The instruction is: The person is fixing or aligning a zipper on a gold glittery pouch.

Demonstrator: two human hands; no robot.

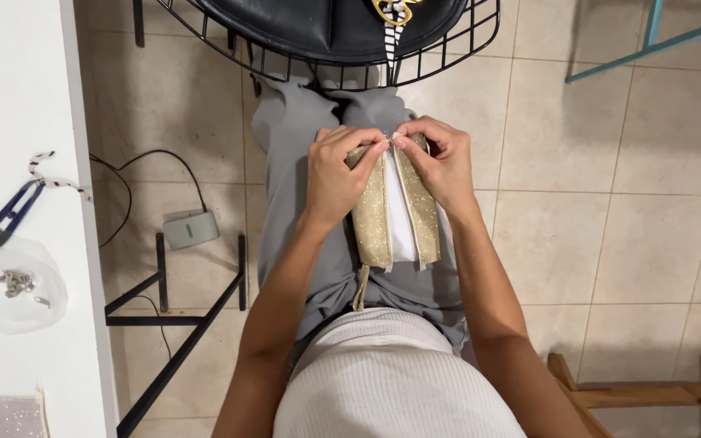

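Head view: a gold glitter pouch [391,207] is lying lengthwise on the person's lap, over grey trousers [294,138], its zip edges parted and a white lining [400,215] showing between them. Left hand [338,174] and right hand [441,162] are both pinching the far end of the pouch, fingertips closed on the fabric edges where the zip tape meets; a small metal piece may be sitting between them, too small to tell. Judgement: the pouch looks light, soft and floppy, with a gritty, non-slip glitter face; it is best held at the stiffer seamed edges beside the zip, not mid-panel, where it would fold. At left, a white desk [26,105] is carrying blue snips [11,215] and a clear bag of small metal parts [10,284]. A foot pedal [191,229] is sitting on the tiled floor [610,203].
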